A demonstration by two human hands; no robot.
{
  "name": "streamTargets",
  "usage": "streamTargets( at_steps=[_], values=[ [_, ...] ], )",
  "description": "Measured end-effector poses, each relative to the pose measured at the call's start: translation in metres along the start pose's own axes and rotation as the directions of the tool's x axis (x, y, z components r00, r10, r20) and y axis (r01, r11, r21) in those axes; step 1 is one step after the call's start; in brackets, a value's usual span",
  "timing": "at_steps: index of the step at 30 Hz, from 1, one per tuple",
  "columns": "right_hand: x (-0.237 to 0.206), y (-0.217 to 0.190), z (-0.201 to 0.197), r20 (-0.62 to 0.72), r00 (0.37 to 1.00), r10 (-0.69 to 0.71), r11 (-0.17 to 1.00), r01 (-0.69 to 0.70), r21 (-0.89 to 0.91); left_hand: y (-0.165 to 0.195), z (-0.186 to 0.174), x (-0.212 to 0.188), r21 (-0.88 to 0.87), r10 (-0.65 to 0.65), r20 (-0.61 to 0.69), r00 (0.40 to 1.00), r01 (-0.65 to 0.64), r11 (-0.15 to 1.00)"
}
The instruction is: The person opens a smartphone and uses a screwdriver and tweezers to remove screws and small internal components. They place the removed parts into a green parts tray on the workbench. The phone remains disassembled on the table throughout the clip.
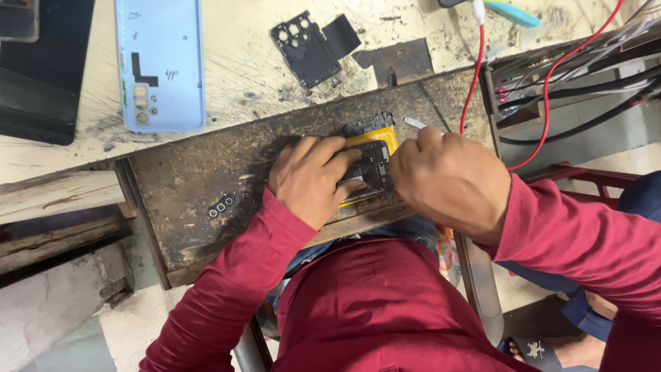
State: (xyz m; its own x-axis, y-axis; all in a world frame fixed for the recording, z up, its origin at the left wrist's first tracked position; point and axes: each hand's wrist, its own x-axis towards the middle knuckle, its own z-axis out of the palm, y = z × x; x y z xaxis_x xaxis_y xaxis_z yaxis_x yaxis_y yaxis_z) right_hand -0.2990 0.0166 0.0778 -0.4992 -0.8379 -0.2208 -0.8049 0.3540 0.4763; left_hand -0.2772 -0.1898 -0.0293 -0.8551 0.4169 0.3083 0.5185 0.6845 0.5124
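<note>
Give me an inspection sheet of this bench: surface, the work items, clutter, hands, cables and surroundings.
Surface: worn dark wooden board against a scratched pale benchtop.
Work items: opened phone, yellow inside, on the board.
Clutter: light blue back cover, black inner frame, small camera-ring piece.
Hands: left hand steadies the phone; right hand grips a slim white tool.
Cables: red wires, black cables.
Surroundings: red stool frame.

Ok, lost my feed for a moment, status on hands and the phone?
Left hand pressing down on opened phone. Right hand gripping a thin white tool over it. Light blue back cover and black inner plate set aside, nothing blocking.
</note>
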Motion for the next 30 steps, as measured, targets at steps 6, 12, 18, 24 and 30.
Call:
streamTargets(
  at_steps=[6,12,18,24,30],
  values=[
    [-0.0035,0.0035,0.0008,-0.095,0.994,0.056,0.986,-0.04,0.161,-0.0006,0.0007,-0.0002,-0.016,-0.016,0.006,1.0,0.016,1.0],
    [-0.0043,0.0022,-0.004,-0.169,0.983,0.069,0.975,-0.03,0.22,-0.0005,0.0001,-0.0004,-0.012,-0.024,0.013,1.0,0.024,1.0],
    [-0.0039,0.0036,-0.0025,-0.176,0.984,0.039,0.981,-0.004,0.196,0.0026,-0.0018,0.0015,-0.032,-0.031,0.034,0.999,0.032,0.999],
    [-0.0037,0.0069,-0.002,-0.181,0.983,0.012,0.963,0.037,0.267,0.0072,-0.0055,0.0034,-0.049,-0.037,0.064,0.997,0.04,0.998],
    [-0.003,0.009,-0.0024,-0.106,0.994,-0.014,0.961,0.043,0.272,0.0071,-0.0053,0.0038,-0.009,-0.028,0.092,0.995,0.029,1.0]
  ],
)
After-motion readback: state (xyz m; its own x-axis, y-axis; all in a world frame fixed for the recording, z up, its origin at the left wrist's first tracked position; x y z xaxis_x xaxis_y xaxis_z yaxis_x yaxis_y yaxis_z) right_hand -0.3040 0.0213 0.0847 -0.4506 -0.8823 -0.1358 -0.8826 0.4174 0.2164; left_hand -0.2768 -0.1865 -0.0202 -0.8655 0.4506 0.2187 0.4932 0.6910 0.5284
